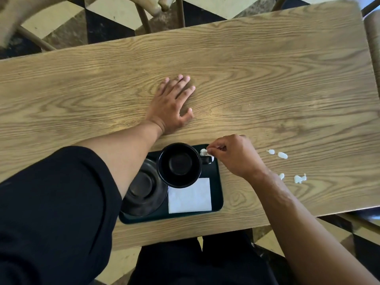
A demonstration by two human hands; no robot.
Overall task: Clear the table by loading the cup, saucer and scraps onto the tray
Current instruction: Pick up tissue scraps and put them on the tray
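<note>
My right hand point(234, 155): fingers pinch scrap point(203, 152) over tray point(218, 194) corner, for dropping. Left hand point(170, 105): flat, empty, bracing on surface point(267, 79).

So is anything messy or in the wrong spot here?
Yes. Four white scraps lie scattered on the bare table, right of the tray, not loaded yet. The right hand is placing another scrap on the tray by the cup. The cup sits beside the saucer, overlapping its edge.
</note>
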